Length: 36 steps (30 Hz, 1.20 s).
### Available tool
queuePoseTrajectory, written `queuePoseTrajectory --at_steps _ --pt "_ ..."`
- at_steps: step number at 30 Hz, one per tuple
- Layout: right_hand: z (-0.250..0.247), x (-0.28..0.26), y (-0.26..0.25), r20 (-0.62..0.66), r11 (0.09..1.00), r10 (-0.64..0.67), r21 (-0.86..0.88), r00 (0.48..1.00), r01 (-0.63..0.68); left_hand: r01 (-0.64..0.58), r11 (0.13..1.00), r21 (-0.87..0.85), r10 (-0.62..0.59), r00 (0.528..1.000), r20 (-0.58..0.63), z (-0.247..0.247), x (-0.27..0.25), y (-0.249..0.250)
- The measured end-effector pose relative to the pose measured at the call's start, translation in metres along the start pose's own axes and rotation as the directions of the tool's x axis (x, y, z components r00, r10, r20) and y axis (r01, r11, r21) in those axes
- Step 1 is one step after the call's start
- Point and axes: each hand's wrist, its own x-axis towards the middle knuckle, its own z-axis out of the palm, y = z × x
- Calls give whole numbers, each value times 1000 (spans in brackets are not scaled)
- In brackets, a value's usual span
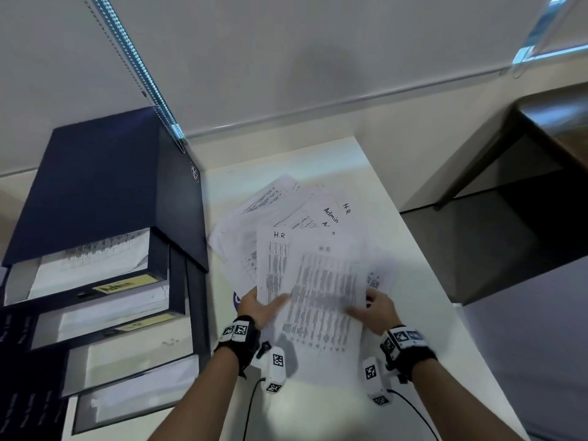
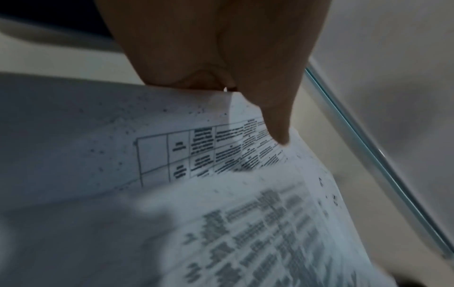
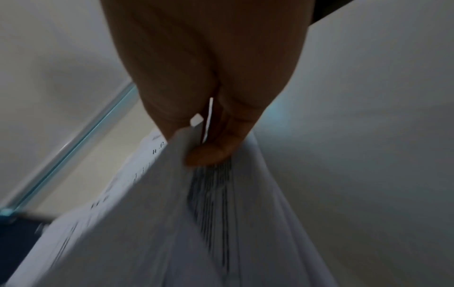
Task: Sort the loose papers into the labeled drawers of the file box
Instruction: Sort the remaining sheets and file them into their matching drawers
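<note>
2 sheets sit lifted at the near edge of the loose papers (image 1: 296, 224), which are fanned over the white table (image 1: 410, 281) so the handwritten HR and Admin headings show. Right hand (image 1: 378, 308) pinches the blurred top sheet (image 1: 321, 300), thumb over, fingers under, likely to peel it off. Left hand (image 1: 259, 308) holds the HR sheet (image 1: 273, 262) beneath, thumb (image 2: 277, 124) pressed on the print, other fingers hidden, likely keeping the pile from sliding. File box (image 1: 105, 192) stands just left, its drawers (image 1: 105, 310) pulled out stepwise so the labels read; the Admin drawer (image 1: 95, 265) already holds paper.
</note>
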Motion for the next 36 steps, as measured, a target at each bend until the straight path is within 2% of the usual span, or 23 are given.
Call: queuePoseTrajectory --at_steps 2,4,7,10,12,15,17,19,21,24,26,30,34,36 --pt "15 -8 -12 56 997 -62 -33 997 63 -48 990 131 48 999 0 6 -9 9" --pt "21 -13 -25 30 992 -122 17 992 121 -141 981 135 142 990 0 7 -13 12" --pt "13 -12 -48 -114 970 -191 133 975 206 -255 966 -28 256 966 19 -10 -26 28" --pt "-1 -18 -87 -172 914 -207 317 963 253 -402 901 -166 403 915 -26 -38 -44 53" --pt "-6 -28 -112 -223 886 -256 336 941 320 -469 860 -202 469 882 -51 -55 -52 64" --pt "0 -44 -126 -274 888 -340 221 900 403 -481 852 -207 486 874 -29 -72 -56 63" --pt "9 -52 -121 -241 901 -387 106 890 420 -473 869 -144 472 881 -41 -79 -54 52" --pt "19 -61 -115 -174 923 -370 46 913 383 -451 888 -85 443 891 -99 -82 -54 40" --pt "26 -70 -115 -138 943 -324 34 936 332 -445 895 -45 436 891 -129 -87 -59 31" --pt "32 -84 -132 -117 936 -342 44 932 349 -484 871 -81 467 868 -167 -99 -76 29" --pt "31 -91 -153 -106 913 -392 76 914 400 -518 848 -115 487 846 -218 -114 -90 37" --pt "50 -119 -208 -28 846 -517 137 855 516 -541 787 -296 459 835 -305 -173 -123 42" --pt "83 -151 -243 167 797 -597 240 785 555 -517 826 -226 426 834 -350 -241 -150 22" --pt "104 -165 -252 251 806 -588 252 769 535 -471 864 -177 399 856 -328 -270 -159 1"
